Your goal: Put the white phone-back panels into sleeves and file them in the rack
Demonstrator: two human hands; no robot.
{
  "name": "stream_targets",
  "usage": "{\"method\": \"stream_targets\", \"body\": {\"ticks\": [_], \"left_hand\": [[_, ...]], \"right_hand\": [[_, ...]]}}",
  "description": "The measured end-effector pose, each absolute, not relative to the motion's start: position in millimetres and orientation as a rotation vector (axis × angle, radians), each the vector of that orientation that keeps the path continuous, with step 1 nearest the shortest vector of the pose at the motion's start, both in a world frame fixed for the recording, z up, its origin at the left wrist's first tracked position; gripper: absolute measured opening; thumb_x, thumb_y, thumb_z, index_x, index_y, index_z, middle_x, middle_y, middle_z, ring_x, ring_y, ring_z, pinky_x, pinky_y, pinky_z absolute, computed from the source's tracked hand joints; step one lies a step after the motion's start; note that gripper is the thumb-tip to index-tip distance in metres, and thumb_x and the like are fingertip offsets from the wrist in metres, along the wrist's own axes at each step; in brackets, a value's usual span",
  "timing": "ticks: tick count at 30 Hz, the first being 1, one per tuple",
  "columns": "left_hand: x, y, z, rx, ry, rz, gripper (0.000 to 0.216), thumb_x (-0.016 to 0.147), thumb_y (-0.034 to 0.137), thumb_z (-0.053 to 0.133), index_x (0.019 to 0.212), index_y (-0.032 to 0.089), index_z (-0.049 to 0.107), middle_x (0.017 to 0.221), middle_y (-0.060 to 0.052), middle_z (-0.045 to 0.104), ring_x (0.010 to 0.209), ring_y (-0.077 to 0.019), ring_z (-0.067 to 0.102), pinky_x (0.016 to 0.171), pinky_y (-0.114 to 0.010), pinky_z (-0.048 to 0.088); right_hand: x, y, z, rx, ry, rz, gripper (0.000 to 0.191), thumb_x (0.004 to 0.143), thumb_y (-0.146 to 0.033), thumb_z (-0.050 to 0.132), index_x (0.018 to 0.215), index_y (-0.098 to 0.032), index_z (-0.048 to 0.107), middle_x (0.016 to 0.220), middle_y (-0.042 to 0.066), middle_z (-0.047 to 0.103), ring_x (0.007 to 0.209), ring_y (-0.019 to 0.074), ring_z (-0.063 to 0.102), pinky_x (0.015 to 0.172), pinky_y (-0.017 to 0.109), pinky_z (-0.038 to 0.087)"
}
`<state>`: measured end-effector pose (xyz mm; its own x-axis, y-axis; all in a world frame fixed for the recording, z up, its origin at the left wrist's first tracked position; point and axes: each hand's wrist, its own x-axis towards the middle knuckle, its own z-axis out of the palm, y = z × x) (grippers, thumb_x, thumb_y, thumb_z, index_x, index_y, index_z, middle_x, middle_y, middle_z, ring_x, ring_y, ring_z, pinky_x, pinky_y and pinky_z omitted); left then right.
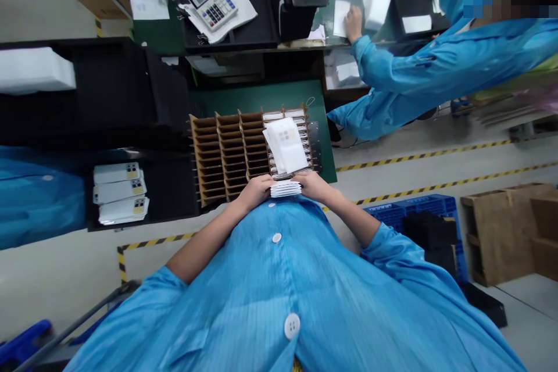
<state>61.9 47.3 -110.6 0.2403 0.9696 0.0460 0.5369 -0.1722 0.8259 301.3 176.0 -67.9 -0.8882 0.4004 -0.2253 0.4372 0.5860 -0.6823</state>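
Close to my body, a small stack of thin white packets (286, 188) is gripped at both ends. My left hand (258, 190) closes on its left end, and my right hand (312, 186) on its right end. Just beyond them stands a brown cardboard divider grid (231, 154) with narrow slots. Its right columns hold white packets, while the left columns look dark. Across the filled slots lie a few loose white packets (288, 145), the top one showing a faint camera-like print.
A green table (257, 96) carries the grid. At left, a black tray (170, 186) holds several white phone-shaped pieces (120, 193). A calculator (213, 3) lies on papers behind. At right, a co-worker's hand (353, 23) touches white sheets. Blue pallet (457, 215) stands on the floor.
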Motion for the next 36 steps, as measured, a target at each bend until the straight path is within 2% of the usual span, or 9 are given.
{"method": "stream_targets", "body": {"ticks": [21,26,30,36], "left_hand": [[66,49,-105,1.815,1.402,0.852,0.024,0.102,0.021,0.057,0.104,0.019,0.081,0.092,-0.007,0.073,0.082,-0.0179,0.069,0.073,-0.028,0.055],[66,48,-105,1.81,1.401,0.844,0.024,0.102,0.02,0.057,0.107,0.018,0.08,0.095,-0.008,0.074,0.085,-0.0173,0.07,0.076,-0.027,0.055],[66,48,-108,1.825,1.414,0.845,0.023,0.102,0.02,0.057,0.105,0.018,0.08,0.094,-0.008,0.073,0.085,-0.017,0.069,0.076,-0.027,0.055],[68,47,-109,1.812,1.431,0.851,0.022,0.102,0.021,0.057,0.103,0.018,0.08,0.093,-0.007,0.072,0.082,-0.016,0.068,0.074,-0.026,0.053]], "right_hand": [[305,181,-85,0.656,2.854,-1.27,0.02,0.09,-0.004,0.07,0.102,-0.016,0.08,0.094,0.008,0.08,0.085,0.0187,0.074,0.08,0.025,0.051],[315,173,-72,0.775,2.946,-1.444,0.027,0.088,-0.011,0.073,0.114,-0.018,0.075,0.106,0.008,0.077,0.089,0.0185,0.071,0.082,0.028,0.056],[330,154,-53,1.044,3.077,-1.664,0.011,0.091,-0.024,0.078,0.1,-0.02,0.073,0.091,0.005,0.07,0.076,0.0167,0.064,0.069,0.028,0.057],[329,137,-40,1.114,3.145,-1.77,0.007,0.095,-0.026,0.079,0.097,-0.02,0.077,0.091,0.005,0.07,0.074,0.0153,0.065,0.068,0.029,0.058]]}}
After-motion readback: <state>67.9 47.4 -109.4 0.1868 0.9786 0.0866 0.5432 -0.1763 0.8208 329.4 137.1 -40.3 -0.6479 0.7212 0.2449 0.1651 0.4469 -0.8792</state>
